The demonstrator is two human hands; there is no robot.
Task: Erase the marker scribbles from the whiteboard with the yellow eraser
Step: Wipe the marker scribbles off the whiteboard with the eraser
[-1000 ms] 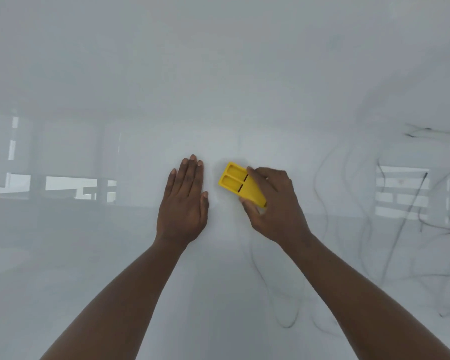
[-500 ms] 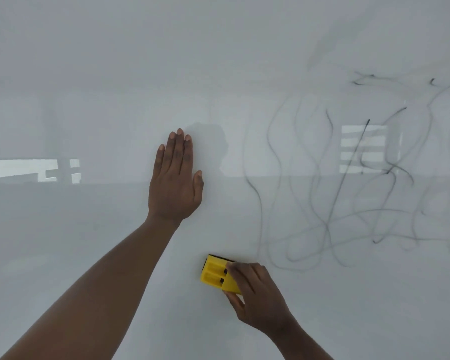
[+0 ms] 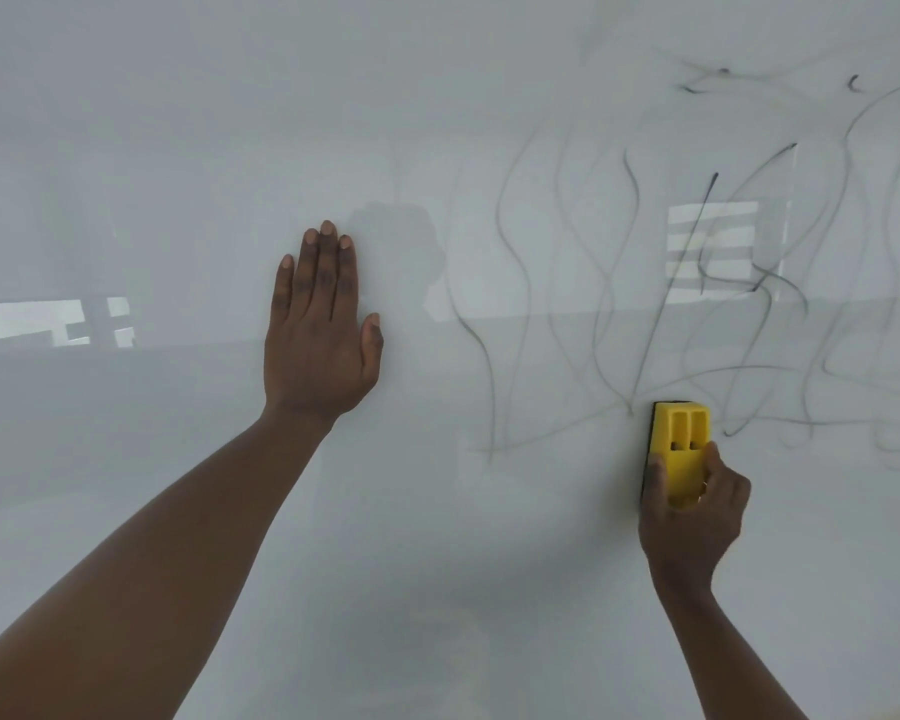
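Right hand point(image 3: 694, 517), gripping the yellow plastic block eraser point(image 3: 677, 449), has swept rightward to the bottom edge of the black marker scribbles point(image 3: 707, 304); the tangle above it is unerased. Left hand point(image 3: 319, 330) stays flat, fingers open, on the glossy whiteboard point(image 3: 178, 148), left of the scribbles.

Even, soft, fairly dim light; overall grey cast. Glossy whiteboard point(image 3: 178, 511) mirrors bright window patches at far left and at right among the scribbles point(image 3: 645, 314). Faint soft shadow just right of the left hand point(image 3: 318, 340). Wide-angle bending toward edges; focus slightly soft throughout, faint strokes low-contrast.
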